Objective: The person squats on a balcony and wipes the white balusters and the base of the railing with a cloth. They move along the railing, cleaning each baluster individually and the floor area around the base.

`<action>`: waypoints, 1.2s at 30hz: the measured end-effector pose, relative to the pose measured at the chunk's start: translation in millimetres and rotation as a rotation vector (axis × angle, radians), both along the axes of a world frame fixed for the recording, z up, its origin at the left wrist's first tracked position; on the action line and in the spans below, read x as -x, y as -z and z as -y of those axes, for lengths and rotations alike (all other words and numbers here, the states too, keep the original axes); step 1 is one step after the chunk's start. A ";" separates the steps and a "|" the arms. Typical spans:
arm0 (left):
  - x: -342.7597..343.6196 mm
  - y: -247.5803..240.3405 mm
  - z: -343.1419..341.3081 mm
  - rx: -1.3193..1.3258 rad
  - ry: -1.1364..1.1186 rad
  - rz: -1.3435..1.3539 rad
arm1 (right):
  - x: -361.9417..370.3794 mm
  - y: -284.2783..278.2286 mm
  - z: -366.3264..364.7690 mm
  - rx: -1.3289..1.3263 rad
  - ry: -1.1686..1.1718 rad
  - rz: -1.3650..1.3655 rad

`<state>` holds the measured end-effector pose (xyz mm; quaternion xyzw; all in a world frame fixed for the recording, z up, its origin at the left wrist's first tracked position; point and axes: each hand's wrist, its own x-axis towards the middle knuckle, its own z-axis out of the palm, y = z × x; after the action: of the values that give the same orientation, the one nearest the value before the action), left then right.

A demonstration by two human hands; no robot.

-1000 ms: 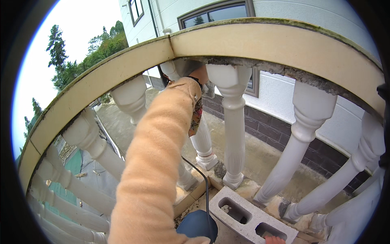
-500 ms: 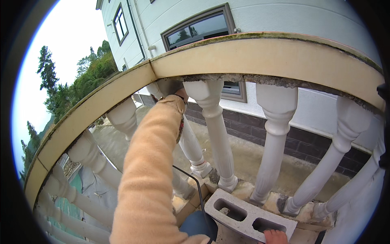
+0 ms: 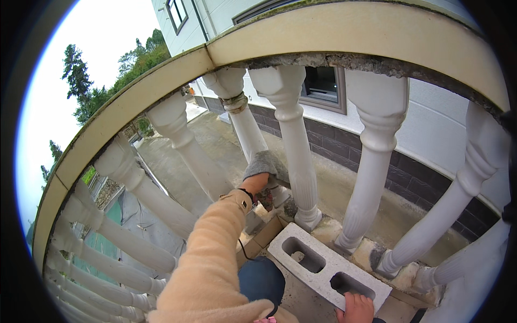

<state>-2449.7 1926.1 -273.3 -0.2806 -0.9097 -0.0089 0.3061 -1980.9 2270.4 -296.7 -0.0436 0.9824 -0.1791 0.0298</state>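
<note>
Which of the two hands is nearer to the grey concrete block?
Right: the right hand rests on the concrete block, at its near edge; the left hand is beyond its left end, on a grey cloth.

Under a pale sky (image 3: 107, 27), a white wall (image 3: 436, 124) with framed windows (image 3: 321, 83) rises above dark bricks (image 3: 334, 142).

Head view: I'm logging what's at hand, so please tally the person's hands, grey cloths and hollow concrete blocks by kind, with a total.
Left hand and right hand: 2
Grey cloth: 1
Hollow concrete block: 1
Total: 4
</note>
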 end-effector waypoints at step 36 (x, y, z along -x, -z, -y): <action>56.8 -92.5 -7.1 -0.262 -0.292 -0.506 | 0.1 3.2 11.5 -0.164 0.038 -0.018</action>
<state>-2506.5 1933.1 -180.8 -0.0985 -0.8264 -0.0120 0.5542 -1981.1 2258.8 -299.9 -0.0240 0.9947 -0.0982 0.0209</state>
